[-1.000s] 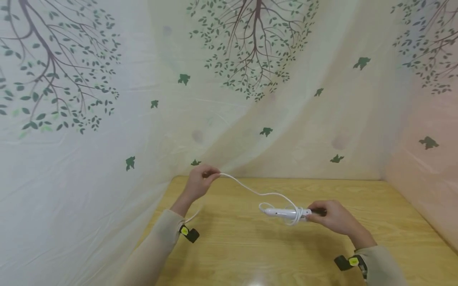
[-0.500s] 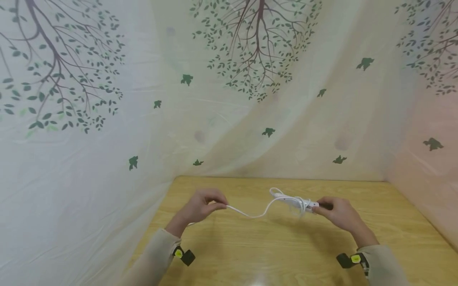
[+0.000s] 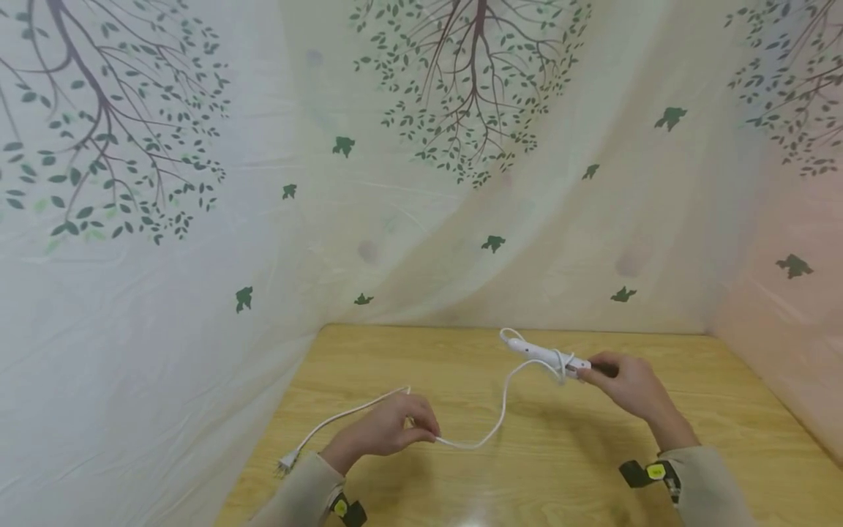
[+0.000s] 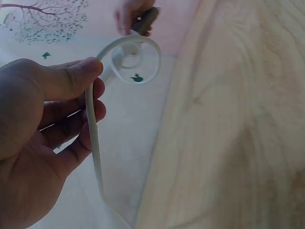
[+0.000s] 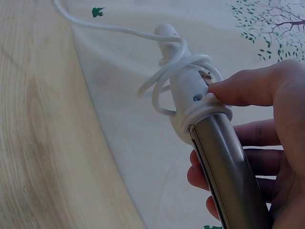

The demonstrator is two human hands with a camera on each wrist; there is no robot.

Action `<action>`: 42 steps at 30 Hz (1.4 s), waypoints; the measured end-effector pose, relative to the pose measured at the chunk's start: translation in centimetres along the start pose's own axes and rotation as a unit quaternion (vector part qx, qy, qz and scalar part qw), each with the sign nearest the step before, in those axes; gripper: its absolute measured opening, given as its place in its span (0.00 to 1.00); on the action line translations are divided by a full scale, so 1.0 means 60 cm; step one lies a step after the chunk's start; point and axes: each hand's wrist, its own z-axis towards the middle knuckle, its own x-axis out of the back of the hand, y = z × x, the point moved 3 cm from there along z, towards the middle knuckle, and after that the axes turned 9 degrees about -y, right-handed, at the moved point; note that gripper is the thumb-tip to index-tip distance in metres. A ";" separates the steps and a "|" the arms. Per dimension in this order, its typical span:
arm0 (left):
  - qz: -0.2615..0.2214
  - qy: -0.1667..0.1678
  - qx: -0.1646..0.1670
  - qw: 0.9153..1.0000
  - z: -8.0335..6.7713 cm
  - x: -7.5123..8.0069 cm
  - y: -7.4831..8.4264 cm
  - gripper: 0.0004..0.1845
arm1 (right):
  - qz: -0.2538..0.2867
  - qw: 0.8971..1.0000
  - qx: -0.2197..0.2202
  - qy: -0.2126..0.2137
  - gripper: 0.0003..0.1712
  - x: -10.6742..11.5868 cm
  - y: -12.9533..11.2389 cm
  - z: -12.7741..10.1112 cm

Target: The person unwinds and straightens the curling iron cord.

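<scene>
My right hand [image 3: 628, 386] grips a curling iron [image 3: 541, 355] near where its white handle meets the barrel. In the right wrist view the dark metallic barrel [image 5: 226, 157] lies along the palm, with the thumb on the handle's base. A white power cord [image 3: 504, 402] is looped around the handle, and the handle's far end tilts up to the left. My left hand [image 3: 395, 426] pinches the cord between thumb and fingers, lower and to the left. Past that hand, the cord trails to a plug [image 3: 287, 461] near the left sleeve.
Both hands are above a wood-grain table [image 3: 448, 487]. A pale curtain [image 3: 421, 241] printed with trees and green birds surrounds the table's back and sides. Each wrist carries a small black camera mount [image 3: 635, 473].
My left hand has come down and to the right along with the cord, and the plug has come into view. The curling iron's handle end has swung upward in my right hand.
</scene>
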 end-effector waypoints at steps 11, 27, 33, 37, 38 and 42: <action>0.074 -0.055 0.076 0.993 -0.010 -0.060 -0.039 0.02 | -0.006 0.999 0.018 0.026 0.28 0.011 -0.012 -0.004; 0.093 0.007 0.231 0.969 -0.010 -0.094 -0.096 0.02 | 0.008 0.999 0.034 0.030 0.25 0.012 -0.028 -0.008; 0.091 0.019 0.225 0.970 -0.009 -0.095 -0.097 0.03 | 0.012 0.999 0.030 0.026 0.25 0.009 -0.029 -0.007; 0.089 0.041 0.211 0.973 -0.006 -0.092 -0.094 0.06 | 0.010 0.999 0.028 0.025 0.26 0.009 -0.029 -0.006; 0.086 0.047 0.208 0.973 -0.005 -0.091 -0.092 0.06 | 0.009 0.999 0.028 0.025 0.26 0.008 -0.029 -0.005; 0.076 0.058 0.193 0.976 -0.001 -0.087 -0.084 0.06 | 0.010 0.999 0.031 0.025 0.26 0.006 -0.029 -0.005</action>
